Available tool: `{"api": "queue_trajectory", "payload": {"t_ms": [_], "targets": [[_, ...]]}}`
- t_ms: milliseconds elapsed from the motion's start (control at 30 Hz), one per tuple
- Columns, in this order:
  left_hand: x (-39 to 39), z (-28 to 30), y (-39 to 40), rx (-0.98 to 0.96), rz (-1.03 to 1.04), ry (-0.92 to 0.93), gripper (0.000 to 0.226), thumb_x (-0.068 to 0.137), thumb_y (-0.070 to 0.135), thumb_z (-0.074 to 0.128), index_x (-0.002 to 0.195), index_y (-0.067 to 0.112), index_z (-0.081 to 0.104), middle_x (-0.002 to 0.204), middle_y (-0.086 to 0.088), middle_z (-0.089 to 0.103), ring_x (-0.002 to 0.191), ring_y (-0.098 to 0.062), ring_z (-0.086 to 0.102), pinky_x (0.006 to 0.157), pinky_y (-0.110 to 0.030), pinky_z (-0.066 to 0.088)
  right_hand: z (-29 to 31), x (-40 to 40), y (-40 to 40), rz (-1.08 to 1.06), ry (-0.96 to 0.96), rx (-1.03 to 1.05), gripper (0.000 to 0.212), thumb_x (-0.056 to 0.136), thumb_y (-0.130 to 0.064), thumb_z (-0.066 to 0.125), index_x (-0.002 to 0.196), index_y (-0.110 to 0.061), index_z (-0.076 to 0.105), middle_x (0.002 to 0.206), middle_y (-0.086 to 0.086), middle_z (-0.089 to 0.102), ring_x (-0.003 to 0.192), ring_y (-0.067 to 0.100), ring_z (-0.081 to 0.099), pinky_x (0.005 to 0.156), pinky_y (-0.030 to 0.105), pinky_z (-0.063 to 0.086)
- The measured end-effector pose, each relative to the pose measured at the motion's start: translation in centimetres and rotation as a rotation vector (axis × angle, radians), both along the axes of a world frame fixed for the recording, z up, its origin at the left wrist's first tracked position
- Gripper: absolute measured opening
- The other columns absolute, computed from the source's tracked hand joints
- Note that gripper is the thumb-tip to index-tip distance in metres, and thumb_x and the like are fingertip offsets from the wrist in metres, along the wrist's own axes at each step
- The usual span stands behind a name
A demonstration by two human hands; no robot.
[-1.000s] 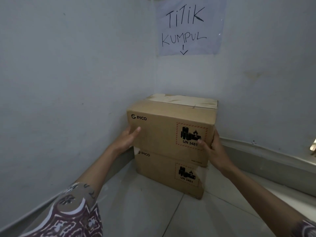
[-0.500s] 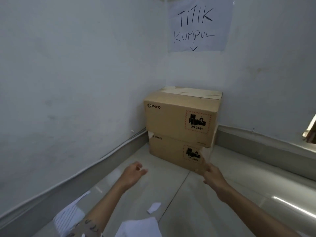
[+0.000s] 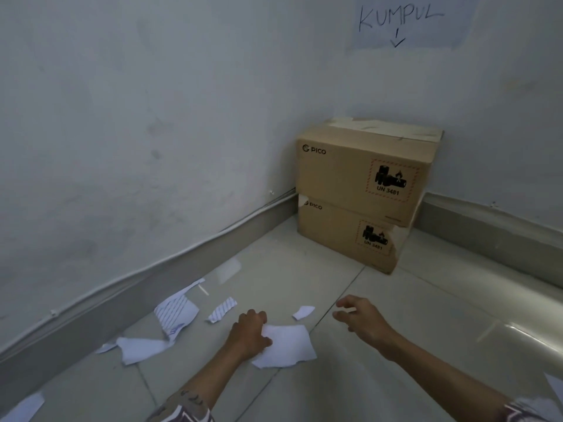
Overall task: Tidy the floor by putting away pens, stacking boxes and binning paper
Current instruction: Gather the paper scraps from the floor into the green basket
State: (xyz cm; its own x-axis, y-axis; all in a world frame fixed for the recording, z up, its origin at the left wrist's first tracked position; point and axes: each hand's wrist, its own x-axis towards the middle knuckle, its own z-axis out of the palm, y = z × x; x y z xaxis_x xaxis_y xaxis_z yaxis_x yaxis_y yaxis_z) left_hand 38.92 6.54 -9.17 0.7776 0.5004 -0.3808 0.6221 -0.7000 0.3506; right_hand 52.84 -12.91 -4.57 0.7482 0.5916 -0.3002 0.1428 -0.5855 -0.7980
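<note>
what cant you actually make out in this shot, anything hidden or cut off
Head view only:
- Wall sign: its top is cut off by the upper edge; only "KUMPUL" and an arrow show.
- Large paper scrap: the left hand covers its near-left edge, so the grip is unclear.
- Lower box: its top is hidden by the upper box.
- Paper pieces at the bottom corners are cropped by the frame.
- No bin or pens in view.
</note>
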Motion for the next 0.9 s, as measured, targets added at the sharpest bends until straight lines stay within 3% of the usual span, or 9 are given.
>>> {"api": "queue_trajectory", "payload": {"t_ms": [133,267,333,400,533,600,667,767,900], "targets": [[-1.0,-1.4,-0.1,0.036,0.001,0.025,0.037,0.079,0.028,0.066,0.1,0.018,0.036,0.127,-0.012,0.041,0.119,-0.028,0.04,0.094,-0.032,0.038,-1.3,-1.2,0.2,0.022,0.017,0.007,0.026,0.089,-0.022,0.058,0.112,-0.012,0.058,0.122,0.008,0.055,0.103,0.02,0.059,0.081,0.027,0.046],[-1.1,-2.4,0.3,-0.001,0.078,-0.025,0.054,0.073,0.023,0.072,0.115,0.012,0.04,0.12,-0.011,0.044,0.117,-0.029,0.042,0.091,-0.031,0.039,-2.3,-1.3,0.3,0.002,0.02,0.044,0.015,0.088,-0.02,0.059,0.103,-0.017,0.057,0.12,0.007,0.054,0.101,0.02,0.059,0.087,0.033,0.048],[-1.0,-2.6,0.4,-0.055,0.126,-0.041,0.053,0.072,0.021,0.073,0.107,0.016,0.034,0.109,-0.008,0.045,0.117,-0.029,0.044,0.09,-0.03,0.039,-2.9,-1.2,0.5,-0.002,0.031,0.053,0.013,0.088,-0.019,0.058,0.101,-0.017,0.057,0.12,0.007,0.053,0.101,0.02,0.058,0.089,0.035,0.048],[-1.0,-2.7,0.4,-0.075,0.159,-0.051,0.054,0.071,0.021,0.074,0.1,0.018,0.028,0.11,-0.008,0.04,0.118,-0.03,0.04,0.092,-0.031,0.039,-3.6,-1.1,0.8,-0.007,0.039,0.062,0.012,0.088,-0.018,0.058,0.101,-0.017,0.057,0.12,0.008,0.053,0.101,0.021,0.058,0.089,0.035,0.048],[-0.9,-2.5,0.5,-0.122,0.191,-0.07,0.053,0.068,0.018,0.077,0.095,0.015,0.031,0.106,-0.007,0.031,0.116,-0.03,0.037,0.089,-0.03,0.04,-4.9,-0.9,2.1,-0.022,0.026,0.072,0.012,0.086,-0.015,0.059,0.098,-0.019,0.057,0.117,0.009,0.056,0.1,0.022,0.058,0.084,0.032,0.048],[-0.9,-2.5,0.9,-0.199,0.22,-0.114,0.049,0.068,0.01,0.077,0.084,0.016,0.031,0.094,-0.004,0.041,0.1,-0.028,0.048,0.071,-0.028,0.045,-5.3,-0.8,3.1,-0.016,0.009,0.084,0.013,0.086,-0.012,0.059,0.099,-0.016,0.058,0.114,0.01,0.057,0.092,0.02,0.057,0.075,0.025,0.048],[-1.2,-2.6,1.2,-0.273,0.264,-0.186,0.053,0.067,0.002,0.075,0.072,0.02,0.026,0.076,0.003,0.039,0.081,-0.02,0.045,0.048,-0.017,0.035,-5.8,-0.5,4.1,0.017,-0.045,0.074,0.019,0.087,-0.009,0.057,0.106,-0.01,0.059,0.112,0.01,0.056,0.089,0.017,0.054,0.067,0.021,0.042],[-2.0,-2.8,1.9,-0.34,0.317,-0.254,0.045,0.066,0.002,0.075,0.076,0.015,0.033,0.077,0.001,0.043,0.076,-0.016,0.041,0.049,-0.016,0.03,-6.7,0.1,5.6,0.067,-0.104,0.056,0.028,0.087,-0.006,0.058,0.115,-0.003,0.057,0.118,0.013,0.056,0.099,0.021,0.052,0.08,0.022,0.038],[-3.7,-1.6,3.1,-0.499,0.355,-0.308,0.03,0.071,0.001,0.072,0.098,0.011,0.062,0.075,0.003,0.06,0.07,-0.014,0.055,0.054,-0.018,0.042,-8.7,1.2,7.1,0.247,-0.236,-0.037,0.041,0.087,-0.011,0.057,0.127,-0.011,0.053,0.134,0.007,0.049,0.122,0.026,0.043,0.102,0.031,0.036]]}}
